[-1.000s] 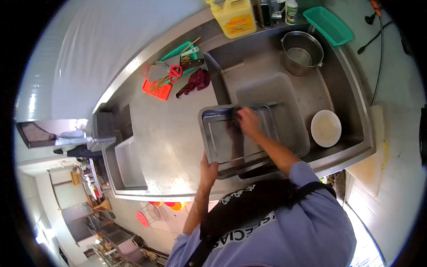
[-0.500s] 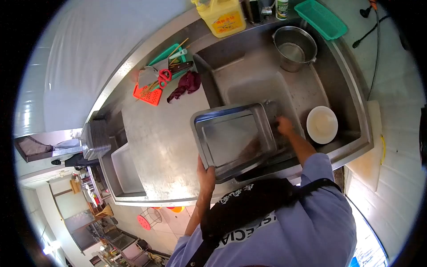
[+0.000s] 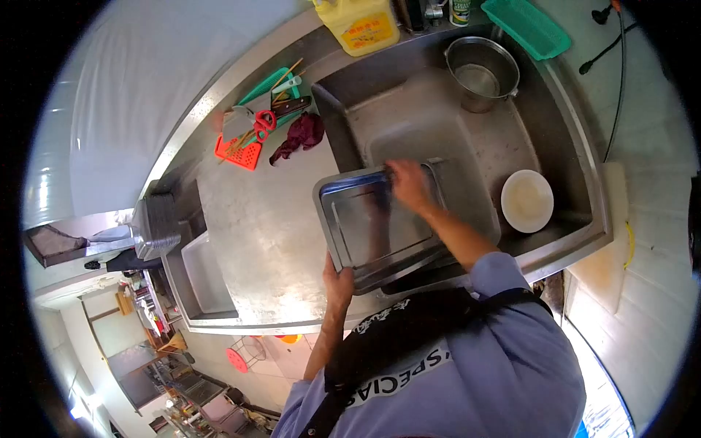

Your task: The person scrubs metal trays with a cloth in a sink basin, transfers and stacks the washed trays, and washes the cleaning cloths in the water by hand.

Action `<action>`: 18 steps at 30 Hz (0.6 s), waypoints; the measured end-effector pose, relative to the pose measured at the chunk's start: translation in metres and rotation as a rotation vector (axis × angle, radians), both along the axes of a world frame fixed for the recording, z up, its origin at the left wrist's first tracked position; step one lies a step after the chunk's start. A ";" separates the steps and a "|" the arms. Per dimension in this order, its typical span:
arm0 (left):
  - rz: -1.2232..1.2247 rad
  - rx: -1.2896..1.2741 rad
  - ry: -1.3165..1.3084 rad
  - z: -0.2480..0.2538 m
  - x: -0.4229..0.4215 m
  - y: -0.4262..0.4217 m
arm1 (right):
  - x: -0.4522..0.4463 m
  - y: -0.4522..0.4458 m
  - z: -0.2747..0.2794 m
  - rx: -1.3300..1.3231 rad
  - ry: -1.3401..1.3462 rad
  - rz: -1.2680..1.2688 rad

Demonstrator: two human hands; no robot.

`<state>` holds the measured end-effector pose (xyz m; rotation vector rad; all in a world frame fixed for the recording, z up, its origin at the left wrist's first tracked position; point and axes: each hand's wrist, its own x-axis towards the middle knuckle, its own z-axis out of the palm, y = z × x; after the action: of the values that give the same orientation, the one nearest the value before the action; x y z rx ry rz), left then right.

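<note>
A rectangular metal tray (image 3: 372, 226) is held tilted over the left edge of the large sink. My left hand (image 3: 339, 283) grips its lower left corner, thumb on the rim. My right hand (image 3: 409, 182) is closed at the tray's far rim, near the upper right corner; a small dark thing seems to be under the fingers, too blurred to name. Beneath the tray, a large translucent tub (image 3: 475, 171) lies in the sink.
In the sink stand a metal pot (image 3: 482, 77) and a white bowl (image 3: 527, 201). Left of it lie a dark red cloth (image 3: 298, 139), red-handled scissors (image 3: 264, 125) and an orange basket (image 3: 239, 153). A yellow jug (image 3: 359, 28) stands behind.
My right hand has moved from beyond the tray's right side back to its far rim, up and to the left. My left hand keeps its hold on the tray corner.
</note>
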<state>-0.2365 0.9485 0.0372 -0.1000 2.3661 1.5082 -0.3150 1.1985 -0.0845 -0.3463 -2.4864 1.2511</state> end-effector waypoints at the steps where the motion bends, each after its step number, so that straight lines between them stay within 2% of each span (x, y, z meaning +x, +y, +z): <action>1: 0.005 0.053 0.011 -0.005 0.002 -0.001 | 0.006 0.022 -0.016 0.059 -0.152 -0.020; 2: 0.058 0.136 -0.053 0.007 0.003 0.008 | 0.008 0.044 -0.031 0.122 -0.301 -0.045; 5: -0.021 0.121 -0.027 -0.015 0.002 0.002 | 0.009 0.069 -0.055 0.138 -0.472 -0.062; 8: 0.010 0.053 0.004 -0.006 0.007 0.017 | 0.027 0.041 -0.052 0.296 -0.370 -0.125; 11: 0.004 -0.044 0.063 -0.004 0.003 0.021 | 0.048 0.051 -0.066 0.188 -0.549 -0.155; 15: 0.060 -0.096 0.018 0.003 0.011 0.027 | 0.108 0.031 -0.047 0.244 -0.655 0.069; 17: 0.020 -0.326 0.090 0.000 0.008 0.024 | 0.129 0.032 -0.049 0.362 -0.708 0.219; 18: 0.002 -0.450 0.116 -0.002 0.012 0.020 | 0.128 0.039 -0.044 0.328 -0.769 0.257</action>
<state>-0.2247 0.9686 0.0350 -0.1228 2.7583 0.9797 -0.1874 1.2377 -0.1284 -0.5048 -3.4214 0.8557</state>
